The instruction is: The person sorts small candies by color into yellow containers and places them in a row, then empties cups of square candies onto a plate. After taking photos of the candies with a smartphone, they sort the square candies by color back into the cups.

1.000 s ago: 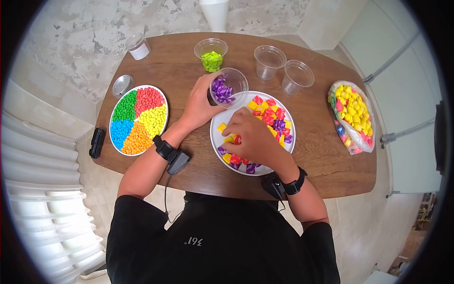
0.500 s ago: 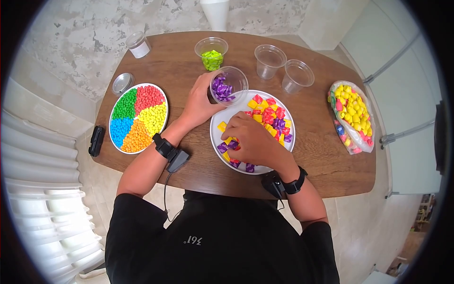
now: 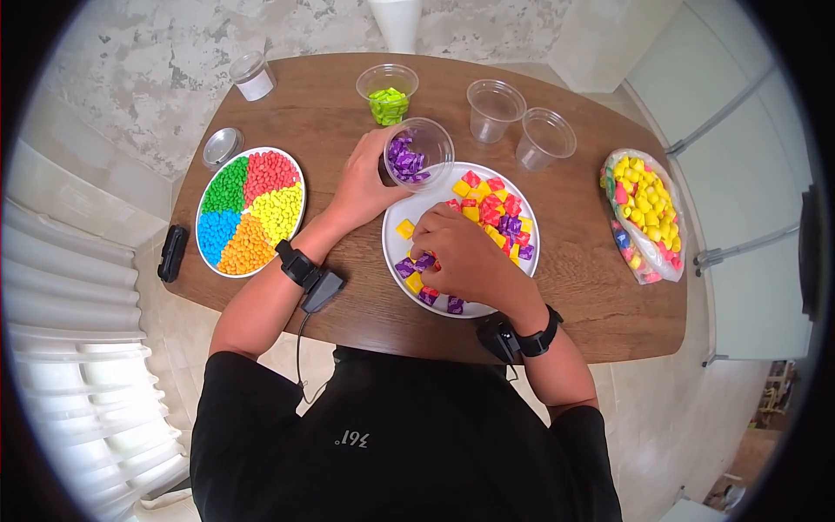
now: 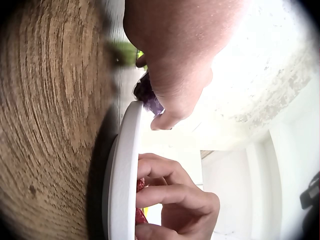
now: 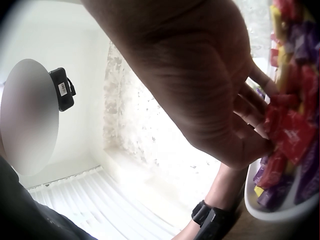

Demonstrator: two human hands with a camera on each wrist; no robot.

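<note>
In the head view my left hand (image 3: 365, 184) grips a clear plastic cup (image 3: 437, 153) holding purple wrapped candies (image 3: 404, 159), tilted over the back left rim of a white round plate (image 3: 394, 280). Red, yellow and purple wrapped candies lie on that plate. My right hand (image 3: 465, 252) reaches down over its left part, fingers bent and spread, fingertips among the candies. The right wrist view has these fingertips against a red candy (image 5: 295, 135); whether they pinch one is unclear. Seen from the left wrist, the right hand's fingers (image 4: 172, 192) touch down just inside the plate's rim (image 4: 131, 130).
Left of the hands is a plate of small candies (image 3: 249, 213) sorted by colour. Behind stand a cup with green candies (image 3: 388, 104) and two empty clear cups (image 3: 494, 109). A bag of yellow and pink candies (image 3: 645, 213) lies right; a lidded jar (image 3: 254, 80) stands back left.
My right hand has shifted slightly over the plate, and purple candies at its fingertips are more exposed. My left hand keeps the cup at nearly the same place.
</note>
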